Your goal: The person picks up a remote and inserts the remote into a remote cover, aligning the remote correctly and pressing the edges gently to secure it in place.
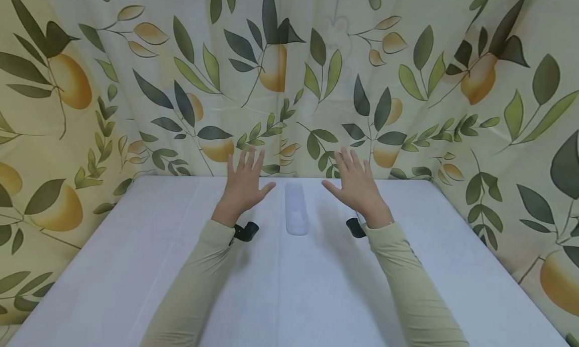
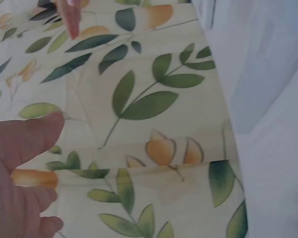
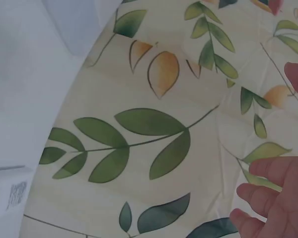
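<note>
A long, narrow, translucent pale container (image 1: pixel 296 208) with rounded corners lies lengthwise on the white table (image 1: pixel 253 296), between the two hands. Its bluish side also shows in the left wrist view, where the container (image 2: pixel 270 69) is at the upper right. To its left my left hand (image 1: pixel 244 181) is held up, fingers spread and thumb pointing inward, with nothing in it. My right hand (image 1: pixel 357 183) mirrors it on the other side, fingers extended and grasping nothing. In the right wrist view the fingers of the right hand (image 3: pixel 283 198) enter from the right edge.
A curtain (image 1: pixel 253 100) printed with leaves and yellow fruit hangs behind the table's far edge and along both sides. Black wrist cameras (image 1: pixel 246 231) sit at the sleeve cuffs. A white item with a printed code (image 3: pixel 15 193) shows low on the left in the right wrist view.
</note>
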`<state>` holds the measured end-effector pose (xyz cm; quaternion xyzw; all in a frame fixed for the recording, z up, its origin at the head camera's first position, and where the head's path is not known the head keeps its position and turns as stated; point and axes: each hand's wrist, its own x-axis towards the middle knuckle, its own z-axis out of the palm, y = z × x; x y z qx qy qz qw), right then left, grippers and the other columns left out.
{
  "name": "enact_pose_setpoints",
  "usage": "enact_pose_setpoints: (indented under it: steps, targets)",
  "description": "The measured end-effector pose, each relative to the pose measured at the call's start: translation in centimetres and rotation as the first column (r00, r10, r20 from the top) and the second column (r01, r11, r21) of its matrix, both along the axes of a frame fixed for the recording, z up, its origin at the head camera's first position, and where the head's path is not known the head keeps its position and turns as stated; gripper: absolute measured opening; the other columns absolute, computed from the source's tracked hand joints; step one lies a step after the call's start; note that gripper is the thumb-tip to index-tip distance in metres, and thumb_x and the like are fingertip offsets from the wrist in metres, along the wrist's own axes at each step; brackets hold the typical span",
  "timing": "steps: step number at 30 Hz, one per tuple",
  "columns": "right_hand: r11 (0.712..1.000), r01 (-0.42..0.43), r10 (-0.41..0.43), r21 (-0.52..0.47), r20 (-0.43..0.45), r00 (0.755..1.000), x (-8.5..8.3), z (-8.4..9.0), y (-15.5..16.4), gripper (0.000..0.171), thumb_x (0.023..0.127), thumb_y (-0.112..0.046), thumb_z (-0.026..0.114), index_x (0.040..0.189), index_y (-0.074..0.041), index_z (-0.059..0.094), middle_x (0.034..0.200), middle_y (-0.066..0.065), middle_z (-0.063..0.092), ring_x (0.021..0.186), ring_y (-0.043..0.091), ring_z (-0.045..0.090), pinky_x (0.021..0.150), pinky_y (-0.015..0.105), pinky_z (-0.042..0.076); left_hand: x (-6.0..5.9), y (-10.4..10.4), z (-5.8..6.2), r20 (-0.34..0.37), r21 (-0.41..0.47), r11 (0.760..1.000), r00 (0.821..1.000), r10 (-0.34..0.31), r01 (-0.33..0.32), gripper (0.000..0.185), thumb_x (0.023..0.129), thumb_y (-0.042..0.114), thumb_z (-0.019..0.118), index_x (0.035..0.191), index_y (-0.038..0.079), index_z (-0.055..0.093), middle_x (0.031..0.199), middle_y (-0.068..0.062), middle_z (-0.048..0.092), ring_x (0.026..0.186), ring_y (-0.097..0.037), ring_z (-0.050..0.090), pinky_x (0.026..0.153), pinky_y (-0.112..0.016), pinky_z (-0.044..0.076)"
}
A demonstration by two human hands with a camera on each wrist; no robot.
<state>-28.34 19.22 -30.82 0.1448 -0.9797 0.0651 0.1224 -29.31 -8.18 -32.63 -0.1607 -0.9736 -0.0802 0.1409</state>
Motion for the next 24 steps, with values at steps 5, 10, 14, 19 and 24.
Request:
enact_pose_setpoints:
  steps: [5,10,14,19,24]
  targets:
    - [0.999,0.013,-0.013,0.046,-0.012,1.000,0.2,-0.7,0.9,0.083,0.091,-0.051,0.048,0.150,-0.002,0.013,0.158,0.018,0.009,0.146,0.038,0.006,0.114,0.061,0.005,-1.2,0.3,-1.4,-0.028,-0.093,0.994,0.998,-0.053,0.050,0.079,0.093,0.051,0.047,0.152,0.012,0.012,0.159,-0.014,0.007,0.147,-0.034,0.008,0.114,-0.059,0.003]
    - [0.996,0.014,-0.011,0.087,-0.029,1.000,0.3,-1.7,1.8,0.083,0.091,-0.050,0.049,0.149,-0.002,0.015,0.157,0.018,0.010,0.146,0.038,0.006,0.114,0.059,0.006,-2.7,0.7,-3.5,-0.033,-0.187,0.971,0.987,-0.158,0.149,0.075,0.093,0.047,0.050,0.151,0.013,0.017,0.158,-0.014,0.011,0.146,-0.033,0.010,0.116,-0.057,0.004]
    - [0.993,-0.002,0.010,0.114,-0.064,0.998,0.3,-2.6,2.6,0.082,0.090,-0.048,0.052,0.149,-0.003,0.017,0.157,0.019,0.013,0.145,0.039,0.010,0.114,0.060,0.008,-4.0,1.1,-4.8,-0.028,-0.250,0.938,0.966,-0.256,0.241,0.073,0.092,0.042,0.054,0.151,0.015,0.019,0.157,-0.014,0.017,0.147,-0.031,0.012,0.116,-0.055,0.007]
    - [0.982,-0.018,0.038,0.186,-0.107,0.994,0.2,-4.0,3.8,0.082,0.089,-0.046,0.055,0.149,-0.002,0.018,0.156,0.020,0.016,0.144,0.039,0.014,0.113,0.061,0.011,-5.4,1.9,-5.8,-0.028,-0.339,0.877,0.929,-0.370,0.339,0.073,0.090,0.034,0.060,0.150,0.016,0.022,0.156,-0.014,0.021,0.145,-0.030,0.018,0.117,-0.052,0.011]
    - [0.961,-0.048,0.087,0.271,-0.135,0.987,-0.1,-5.9,5.5,0.078,0.089,-0.043,0.055,0.146,0.001,0.024,0.153,0.023,0.022,0.141,0.040,0.021,0.112,0.061,0.016,-6.4,2.8,-6.7,-0.049,-0.448,0.803,0.886,-0.461,0.394,0.073,0.089,0.029,0.062,0.150,0.018,0.023,0.155,-0.013,0.024,0.144,-0.027,0.023,0.117,-0.048,0.017]
